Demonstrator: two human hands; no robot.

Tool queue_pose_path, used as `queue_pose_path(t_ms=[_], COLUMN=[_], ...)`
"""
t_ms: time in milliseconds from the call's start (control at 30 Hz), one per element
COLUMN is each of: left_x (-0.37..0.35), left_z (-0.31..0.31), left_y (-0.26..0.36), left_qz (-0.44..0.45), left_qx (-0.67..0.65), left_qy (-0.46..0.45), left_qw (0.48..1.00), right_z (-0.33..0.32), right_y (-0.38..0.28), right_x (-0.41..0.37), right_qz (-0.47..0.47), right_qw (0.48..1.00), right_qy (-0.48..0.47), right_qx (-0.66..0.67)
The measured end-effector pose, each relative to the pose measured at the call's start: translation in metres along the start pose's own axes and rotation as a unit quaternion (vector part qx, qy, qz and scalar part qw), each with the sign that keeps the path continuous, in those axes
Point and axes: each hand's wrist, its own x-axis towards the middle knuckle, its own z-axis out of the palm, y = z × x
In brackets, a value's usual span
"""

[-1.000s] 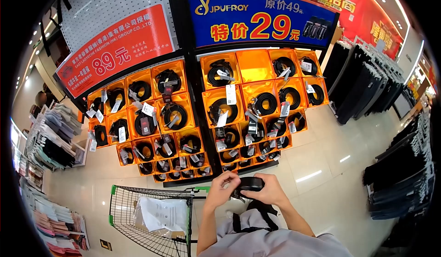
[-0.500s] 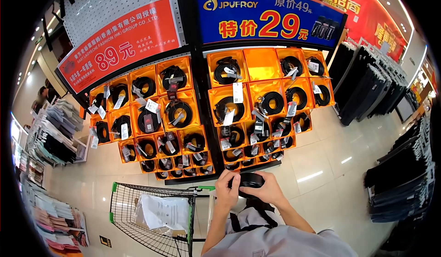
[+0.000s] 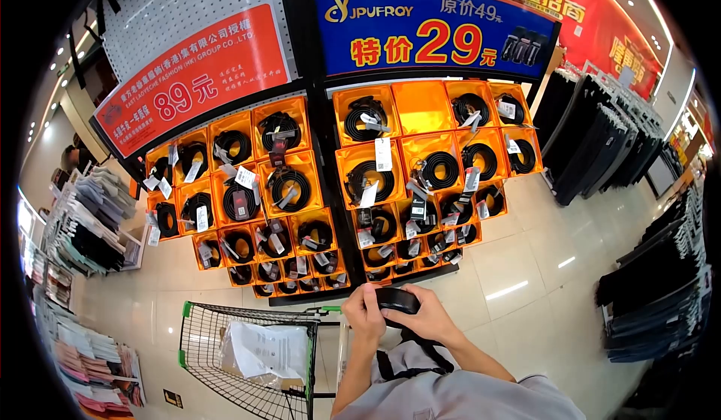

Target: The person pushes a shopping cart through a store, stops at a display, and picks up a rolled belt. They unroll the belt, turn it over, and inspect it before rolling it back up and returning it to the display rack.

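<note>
A coiled black belt point(image 3: 397, 300) is held in front of my body between both hands. My left hand point(image 3: 363, 313) grips its left side with fingers closed. On the right side, my right hand point(image 3: 429, 316) is closed around the coil, its thumb along the near edge. Beyond the hands stands a display rack with orange boxes, most holding a rolled black belt point(image 3: 440, 170) with paper tags. One orange box point(image 3: 420, 107) in the top row on the right half holds no belt.
A wire shopping cart point(image 3: 197, 348) with green corners stands at my left, carrying a white plastic package point(image 3: 266, 351). Dark trousers hang on racks point(image 3: 601, 134) at the right. Folded and hanging clothes point(image 3: 86, 217) line the left. Red and blue price signs point(image 3: 439, 33) top the display.
Both hands have shifted slightly left and down with the coiled belt, which has turned a little in the grip. The cart and display stay in place.
</note>
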Motion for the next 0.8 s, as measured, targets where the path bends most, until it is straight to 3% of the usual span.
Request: queue_pose_path(t_ms=[167, 267, 333, 367, 400, 467, 500, 567, 600, 667, 800], left_x=[0.004, 0.014, 0.014, 0.014, 0.014, 0.012, 0.011, 0.006, 0.002, -0.006, -0.003], left_z=[0.006, 0.005, 0.007, 0.008, 0.009, 0.011, 0.012, 0.013, 0.015, 0.016, 0.015], left_y=[-0.005, -0.01, -0.033, -0.036, -0.04, -0.046, -0.044, -0.037, -0.042, -0.049, -0.049], left_qz=[0.01, -0.089, -0.201, -0.243, -0.241, -0.314, -0.314, -0.366, -0.379, -0.382, -0.384], left_qx=[-0.016, -0.091, -0.263, -0.347, -0.346, -0.463, -0.462, -0.547, -0.551, -0.553, -0.518], left_qy=[0.008, -0.026, -0.045, -0.059, -0.06, -0.086, -0.085, -0.073, -0.055, -0.054, -0.049], left_qw=[1.0, 0.992, 0.943, 0.904, 0.905, 0.824, 0.825, 0.75, 0.741, 0.738, 0.762], right_z=[-0.002, -0.002, 0.002, 0.003, 0.004, 0.005, 0.007, 0.014, 0.017, 0.025, 0.039], right_y=[-0.005, -0.015, -0.007, 0.001, 0.004, 0.006, 0.008, 0.017, 0.023, 0.031, 0.027], right_x=[-0.008, -0.017, -0.017, -0.017, -0.018, -0.017, -0.015, -0.011, -0.008, 0.0, -0.005], right_qz=[0.019, -0.031, -0.146, -0.148, -0.177, -0.223, -0.223, -0.294, -0.291, -0.372, -0.312], right_qw=[0.998, 0.999, 0.989, 0.989, 0.984, 0.973, 0.973, 0.954, 0.956, 0.925, 0.941], right_qy=[-0.015, -0.027, -0.011, -0.01, -0.007, 0.003, 0.003, 0.025, 0.022, 0.058, 0.123], right_qx=[-0.056, -0.024, 0.016, 0.016, -0.01, -0.052, -0.051, -0.045, -0.043, -0.045, -0.029])
